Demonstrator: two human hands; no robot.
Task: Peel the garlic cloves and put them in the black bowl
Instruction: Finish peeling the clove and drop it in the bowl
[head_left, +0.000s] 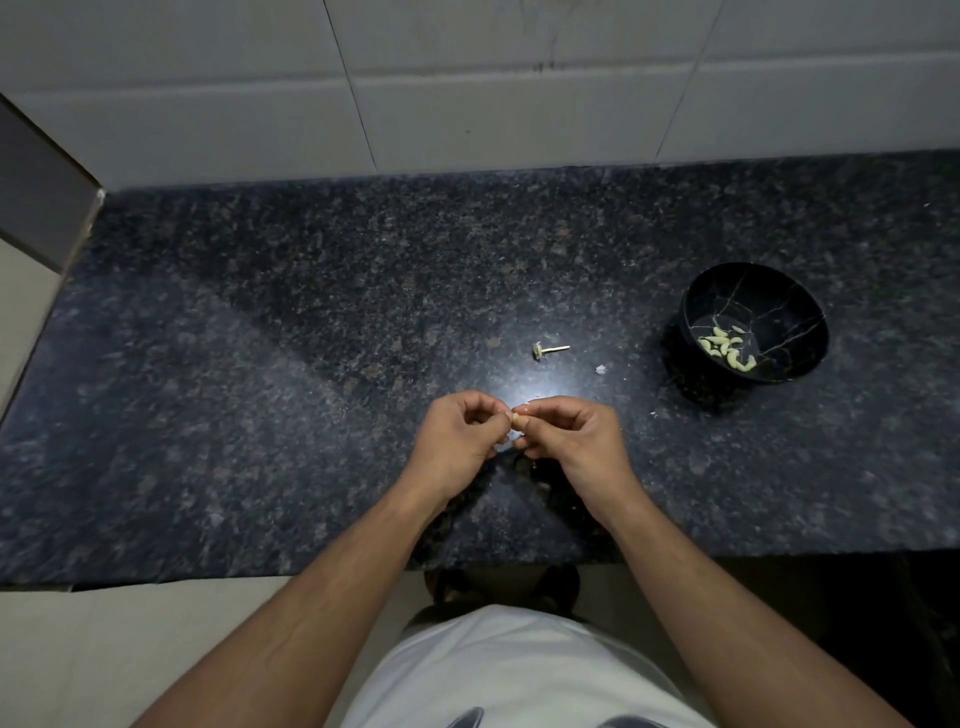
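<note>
Left hand (457, 439) and right hand (569, 434) both pinch one clove (518, 420) with curled fingers. The bowl (753, 322) at right holds peeled cloves (727, 351).

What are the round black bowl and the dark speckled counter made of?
The round black bowl looks like glazed ceramic, or maybe glossy plastic: it shines, and thin pale vein lines cross it like a marble pattern. The dark speckled counter looks like polished granite: grey flecks all through it, and a bright glare of light near the hands. Neither can be told for sure from looks alone.
</note>
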